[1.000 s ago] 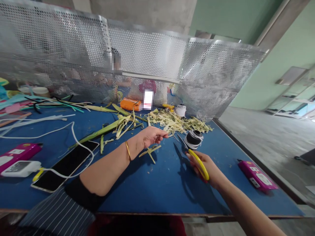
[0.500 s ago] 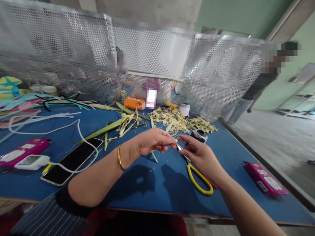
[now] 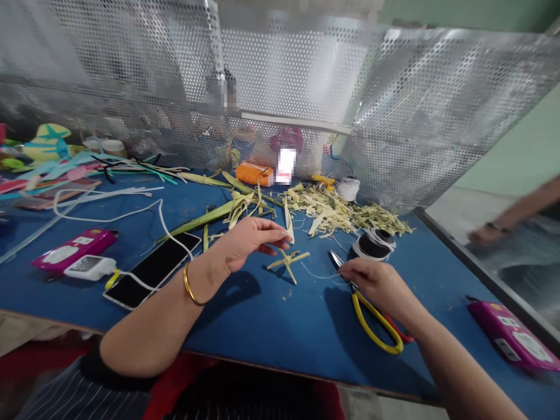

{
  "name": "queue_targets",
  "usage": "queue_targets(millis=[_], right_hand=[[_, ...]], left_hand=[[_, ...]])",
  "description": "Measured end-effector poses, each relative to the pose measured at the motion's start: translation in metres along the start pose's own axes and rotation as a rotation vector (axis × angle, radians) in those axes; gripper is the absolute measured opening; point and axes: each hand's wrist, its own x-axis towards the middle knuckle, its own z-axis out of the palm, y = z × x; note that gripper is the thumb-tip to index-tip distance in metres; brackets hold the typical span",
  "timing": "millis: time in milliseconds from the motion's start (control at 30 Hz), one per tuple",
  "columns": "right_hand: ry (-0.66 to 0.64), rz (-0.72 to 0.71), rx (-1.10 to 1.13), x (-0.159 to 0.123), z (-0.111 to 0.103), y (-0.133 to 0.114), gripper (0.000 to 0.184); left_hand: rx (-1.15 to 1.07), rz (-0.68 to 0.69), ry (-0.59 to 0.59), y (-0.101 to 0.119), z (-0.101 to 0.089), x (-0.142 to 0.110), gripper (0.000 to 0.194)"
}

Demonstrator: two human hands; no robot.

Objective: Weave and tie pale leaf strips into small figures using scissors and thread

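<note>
Head view: left hand [image 3: 252, 241] and right hand [image 3: 381, 284], fingers narrowed, holds unclear, flank a pale yellow-green star-shaped husk piece [image 3: 287, 262], while loose white thread [image 3: 321, 276], if pulled, could snag yellow-and-red-handled steel scissors [image 3: 356, 297] at right.

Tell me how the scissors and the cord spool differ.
The scissors have yellow and red handles with metal blades; the cord spool is black, wound with white.
The scissors are long and pointed, while the cord spool is squat and rounded.
The right hand partly hides the scissors; the cord spool sits uncovered beyond it.
Both are close to that hand.
</note>
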Motion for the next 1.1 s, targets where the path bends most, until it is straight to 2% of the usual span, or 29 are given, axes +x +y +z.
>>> queue_targets(millis=[67, 100, 133, 200, 333, 433, 567, 667, 800, 1033, 1100], right_hand=[[0.127, -0.043, -0.298, -0.001, -0.003, -0.003, 0.023], [0.206, -0.076, -0.373, 0.000, -0.003, -0.008, 0.023], [0.278, -0.113, -0.382, 0.003, -0.003, -0.014, 0.023], [0.376, -0.198, -0.214, 0.010, 0.001, -0.031, 0.024], [0.304, -0.208, 0.341, 0.029, 0.018, -0.065, 0.025], [0.281, -0.176, 0.519, 0.039, 0.033, -0.078, 0.019], [0.382, -0.149, 0.569, 0.041, 0.045, -0.078, 0.009], [0.418, -0.183, 0.565, 0.039, 0.049, -0.073, 0.007], [0.437, -0.242, 0.543, 0.037, 0.049, -0.069, 0.008], [0.454, -0.227, 0.511, 0.034, 0.049, -0.067, 0.006], [0.449, -0.295, 0.450, 0.034, 0.049, -0.064, 0.015]], left_hand=[[-0.002, 0.036, 0.068, 0.000, -0.001, -0.001, 0.015], [0.007, 0.049, 0.081, -0.001, 0.001, -0.001, 0.014], [0.019, 0.059, 0.082, -0.002, 0.003, -0.001, 0.014], [0.042, 0.073, 0.057, -0.006, 0.010, 0.000, 0.014], [0.033, 0.090, 0.019, -0.013, 0.023, -0.001, 0.012], [-0.026, 0.076, 0.046, -0.013, 0.028, -0.004, 0.007], [-0.097, 0.011, 0.072, -0.013, 0.031, -0.005, 0.007], [-0.127, -0.046, 0.076, -0.016, 0.033, -0.003, 0.006], [-0.171, -0.070, 0.073, -0.020, 0.033, -0.001, 0.008], [-0.215, -0.091, -0.022, -0.019, 0.031, -0.001, 0.012], [-0.237, -0.129, -0.029, -0.020, 0.030, 0.000, 0.013]])
